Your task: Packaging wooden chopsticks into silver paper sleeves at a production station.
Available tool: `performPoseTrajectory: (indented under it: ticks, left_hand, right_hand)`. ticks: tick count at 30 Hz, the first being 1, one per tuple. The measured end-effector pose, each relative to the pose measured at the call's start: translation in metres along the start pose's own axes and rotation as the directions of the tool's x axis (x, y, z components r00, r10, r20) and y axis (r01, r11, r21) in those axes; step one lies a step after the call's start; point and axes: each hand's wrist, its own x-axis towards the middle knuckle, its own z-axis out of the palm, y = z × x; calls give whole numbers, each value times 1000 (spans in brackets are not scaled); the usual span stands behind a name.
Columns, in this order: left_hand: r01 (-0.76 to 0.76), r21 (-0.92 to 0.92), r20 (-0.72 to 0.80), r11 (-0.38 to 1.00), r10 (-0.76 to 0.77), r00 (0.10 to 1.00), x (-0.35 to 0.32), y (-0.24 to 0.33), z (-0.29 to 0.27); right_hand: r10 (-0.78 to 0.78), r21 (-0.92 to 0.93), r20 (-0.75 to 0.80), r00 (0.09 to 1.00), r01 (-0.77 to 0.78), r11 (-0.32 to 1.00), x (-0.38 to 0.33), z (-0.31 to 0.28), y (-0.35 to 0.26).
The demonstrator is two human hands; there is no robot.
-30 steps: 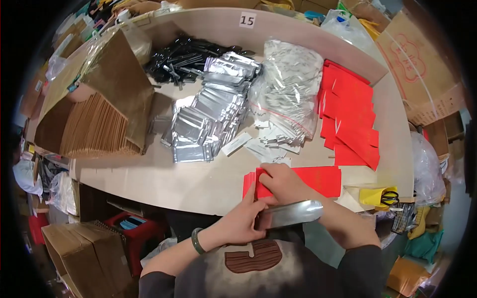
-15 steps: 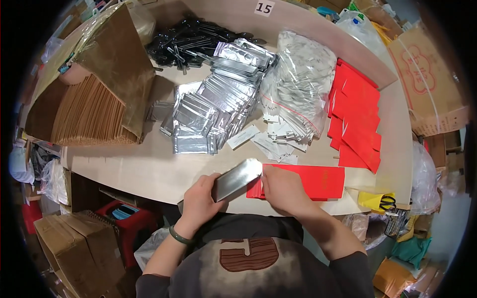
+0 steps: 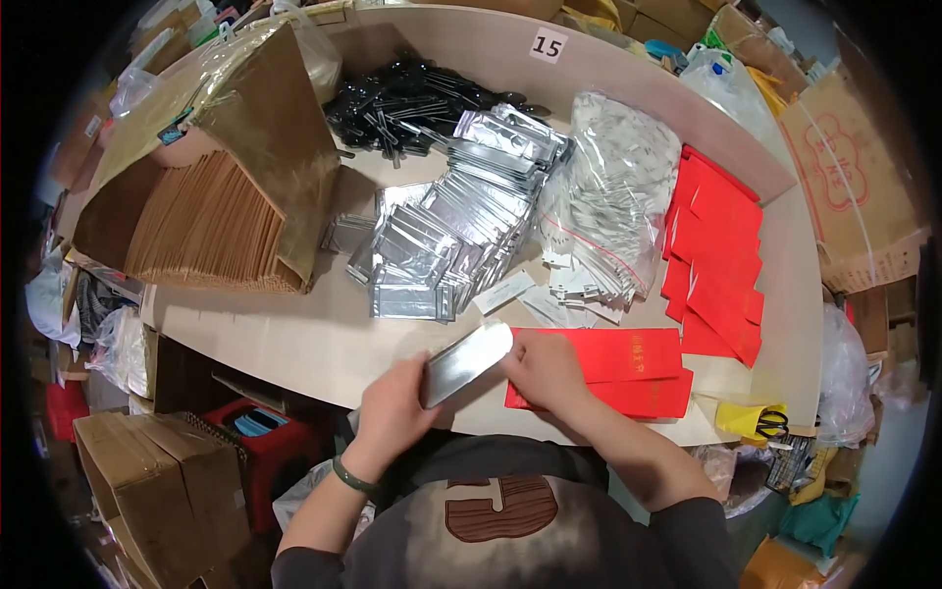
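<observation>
Now one red envelope (image 3: 628, 355) has slid out of line with the red stack (image 3: 650, 397) on the surface (image 3: 294, 332), so we have a single piece set apart. Our right hand (image 3: 546, 369) has its fingers drawn together, seemingly pinching the envelope's left end, though the exact grip is hidden. Our left hand (image 3: 394, 401) stays wrapped round the silver packet (image 3: 469, 364), whose tip is just beside those fingers.

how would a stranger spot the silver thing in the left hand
At the near edge of the pale, curved tabletop, find the bare left hand. It holds the long, shiny silver piece, slanting rightward. Unlike the rectangular silver packets piled beyond, it alone is held.
</observation>
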Motion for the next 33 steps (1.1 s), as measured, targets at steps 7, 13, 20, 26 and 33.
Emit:
performPoseTrajectory:
  ticks: [7, 13, 20, 26, 33]
  left_hand:
    - [-368, 58, 412, 928, 313, 856, 18, 12, -5]
    - [-557, -78, 270, 827, 555, 787, 37, 8, -4]
    - [-42, 430, -537, 902, 293, 791, 90, -55, -154]
    - [170, 641, -320, 749, 59, 945, 148, -166, -169]
    - [205, 525, -370, 826, 4, 929, 153, -132, -167]
  right_hand:
    - [-159, -14, 198, 967, 165, 986, -19, 3, -22]
    - [-576, -351, -10, 817, 537, 767, 83, -13, 21]
    - [-462, 152, -136, 876, 479, 864, 87, 0, -43]
    - [-397, -588, 41, 917, 343, 733, 113, 85, -101]
    - [-322, -306, -177, 930, 259, 916, 123, 108, -76]
